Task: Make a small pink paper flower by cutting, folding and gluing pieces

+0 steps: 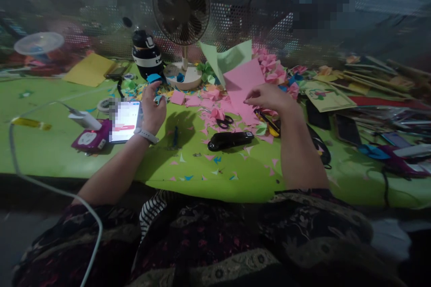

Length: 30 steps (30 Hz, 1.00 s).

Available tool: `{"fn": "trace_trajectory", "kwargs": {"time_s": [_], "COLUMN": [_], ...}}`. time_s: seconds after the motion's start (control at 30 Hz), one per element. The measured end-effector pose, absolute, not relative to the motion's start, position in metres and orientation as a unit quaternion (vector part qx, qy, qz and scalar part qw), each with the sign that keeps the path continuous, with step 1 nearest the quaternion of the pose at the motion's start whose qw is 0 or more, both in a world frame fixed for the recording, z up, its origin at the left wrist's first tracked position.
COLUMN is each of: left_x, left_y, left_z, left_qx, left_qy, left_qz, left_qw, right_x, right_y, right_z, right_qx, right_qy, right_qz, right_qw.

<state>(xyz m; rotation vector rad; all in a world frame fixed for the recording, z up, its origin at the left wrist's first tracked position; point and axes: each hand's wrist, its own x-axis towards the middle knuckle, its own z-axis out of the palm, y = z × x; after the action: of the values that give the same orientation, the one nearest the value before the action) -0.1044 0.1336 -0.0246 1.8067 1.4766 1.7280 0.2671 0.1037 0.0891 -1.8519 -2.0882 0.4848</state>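
My left hand, with a pale band on the wrist, is raised beside a lit phone. Its thumb and forefinger are apart, close to a piece of blue paper; I see nothing held. Over a large pink paper sheet hovers my right hand, its fingers loosely bent with a gap between them. Whether the fingertips touch the sheet I cannot tell. Below lie scissors, a black stapler and a yellow-and-black cutter. A pale green sheet stands folded behind the pink one.
A fan and a black bottle stand at the back. Pink paper flowers and scraps are heaped behind my hands. A white cable crosses at left beside a purple device. Dark phones and sticks lie at right.
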Motion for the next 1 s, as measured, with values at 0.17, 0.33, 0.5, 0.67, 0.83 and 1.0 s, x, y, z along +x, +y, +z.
{"fn": "trace_trajectory", "kwargs": {"time_s": [0.17,0.33,0.5,0.67,0.83,1.0], "left_x": [-0.113,-0.109,-0.09,-0.07,-0.061,-0.072], "left_y": [0.14,0.137,0.142,0.16,0.174,0.175], "left_z": [-0.028,-0.016,0.004,0.012,0.006,0.001], "left_qx": [0.607,0.625,0.7,0.699,0.68,0.653], "left_qy": [0.524,0.581,0.617,0.666,0.687,0.671], "left_qz": [0.59,0.508,0.342,0.223,0.208,0.285], "left_qw": [0.098,0.118,0.108,0.133,0.149,0.204], "right_x": [0.254,0.245,0.241,0.246,0.249,0.238], "right_y": [0.1,0.097,0.095,0.097,0.095,0.1], "right_z": [0.091,0.095,0.097,0.094,0.097,0.082], "right_qx": [-0.649,-0.641,-0.622,-0.557,-0.572,-0.581], "right_qy": [-0.732,-0.748,-0.767,-0.8,-0.797,-0.791], "right_qz": [0.17,0.155,0.148,0.223,0.187,0.188], "right_qw": [0.12,0.072,0.045,0.007,0.049,0.026]}}
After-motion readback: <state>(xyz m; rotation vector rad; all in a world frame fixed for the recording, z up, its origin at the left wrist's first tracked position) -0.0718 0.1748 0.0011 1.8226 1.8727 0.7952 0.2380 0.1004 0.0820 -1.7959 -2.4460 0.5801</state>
